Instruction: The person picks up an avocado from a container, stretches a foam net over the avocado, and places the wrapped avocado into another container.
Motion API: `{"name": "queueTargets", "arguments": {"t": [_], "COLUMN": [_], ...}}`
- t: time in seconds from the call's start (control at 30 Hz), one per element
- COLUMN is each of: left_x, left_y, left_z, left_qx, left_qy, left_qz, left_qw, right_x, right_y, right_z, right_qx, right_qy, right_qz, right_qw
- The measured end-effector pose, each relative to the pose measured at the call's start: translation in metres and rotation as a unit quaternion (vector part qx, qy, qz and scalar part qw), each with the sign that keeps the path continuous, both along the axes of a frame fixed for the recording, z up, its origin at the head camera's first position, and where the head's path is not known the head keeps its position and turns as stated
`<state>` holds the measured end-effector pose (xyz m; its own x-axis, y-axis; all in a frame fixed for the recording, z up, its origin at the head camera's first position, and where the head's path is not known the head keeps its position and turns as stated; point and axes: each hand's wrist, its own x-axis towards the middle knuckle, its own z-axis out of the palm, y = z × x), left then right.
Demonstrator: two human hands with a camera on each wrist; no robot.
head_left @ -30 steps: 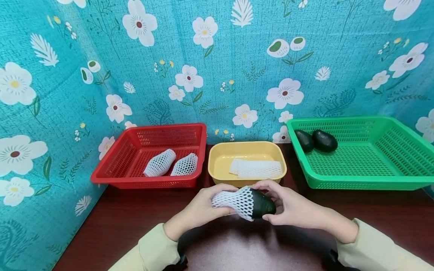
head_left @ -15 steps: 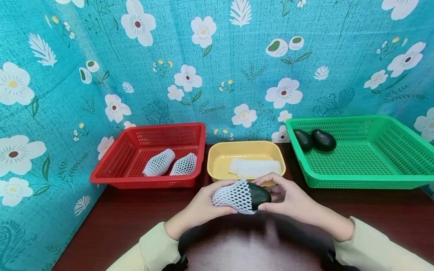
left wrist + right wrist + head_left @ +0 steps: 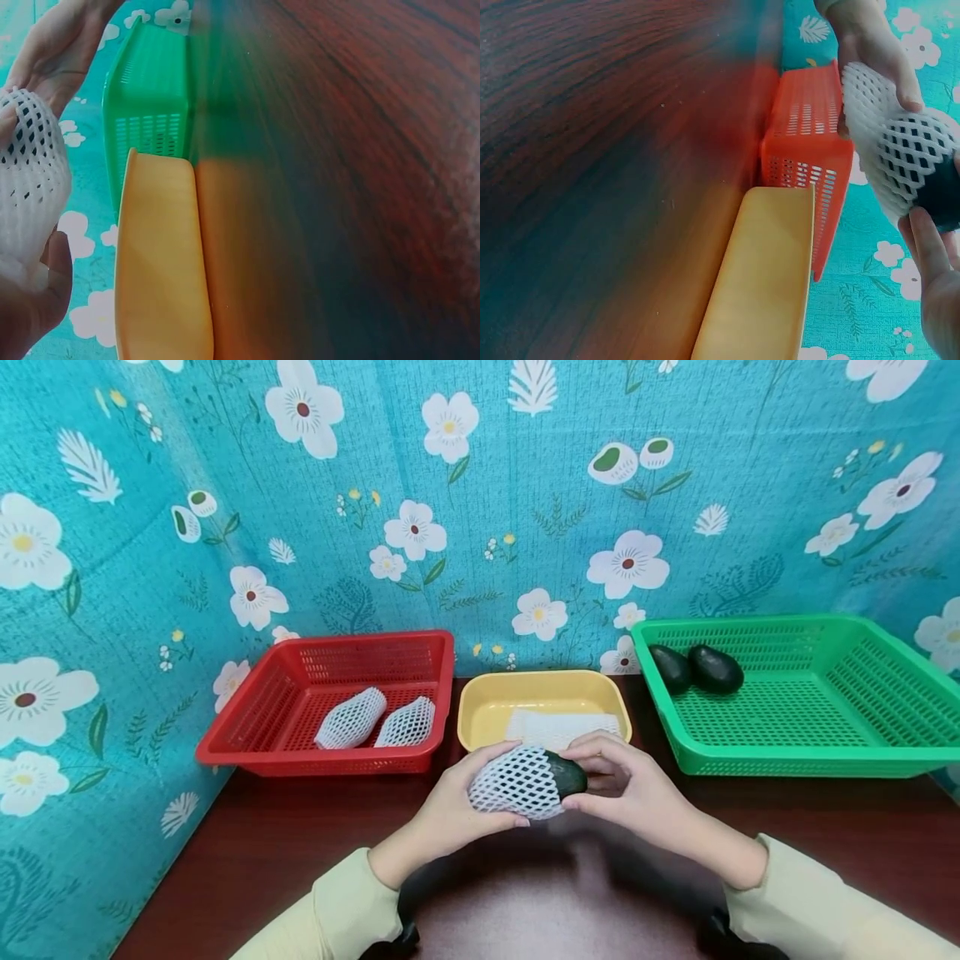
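Observation:
Between both hands, above the dark table, is a dark green avocado (image 3: 568,775) partly inside a white foam net sleeve (image 3: 517,783). My left hand (image 3: 456,802) grips the sleeved part, thumb at the front. At the bare end, my right hand (image 3: 630,785) holds the avocado with thumb and fingers, near the sleeve's edge. The right wrist view shows the net (image 3: 907,154) stretched over the fruit, its dark end (image 3: 941,195) uncovered. In the left wrist view the sleeve (image 3: 30,180) hides most of the fruit.
A red basket (image 3: 326,768) at left holds two net-sleeved fruits (image 3: 351,718). Behind the hands, a yellow tray (image 3: 543,681) contains flat white foam nets (image 3: 562,727). At right, a green basket (image 3: 817,762) holds two bare avocados (image 3: 716,669). A floral cloth (image 3: 480,510) hangs behind.
The sleeve has spread further over the avocado, leaving less of its dark end bare. Both hands have risen slightly, and the right hand has moved left toward the left hand.

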<state>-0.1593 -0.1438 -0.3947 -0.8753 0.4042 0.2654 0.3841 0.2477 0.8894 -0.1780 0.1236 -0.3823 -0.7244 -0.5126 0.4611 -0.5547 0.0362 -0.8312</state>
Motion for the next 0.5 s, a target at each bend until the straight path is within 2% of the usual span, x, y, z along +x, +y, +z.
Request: {"name": "queueTargets", "arguments": {"t": [0.23, 0.5], "left_x": [-0.0002, 0.0002], "left_y": [-0.0011, 0.0011], "left_z": [-0.0028, -0.0027], "left_qx": [-0.004, -0.008], "left_qy": [0.008, 0.003], "left_qz": [-0.005, -0.012], "left_qw": [0.9999, 0.9999], "right_x": [-0.0030, -0.0016], "right_y": [0.0049, 0.0077], "right_z": [0.0005, -0.0015], "right_qx": [0.036, 0.037], "right_qy": [0.035, -0.002], "right_qz": [0.011, -0.010], "right_qw": [0.9987, 0.9993]}}
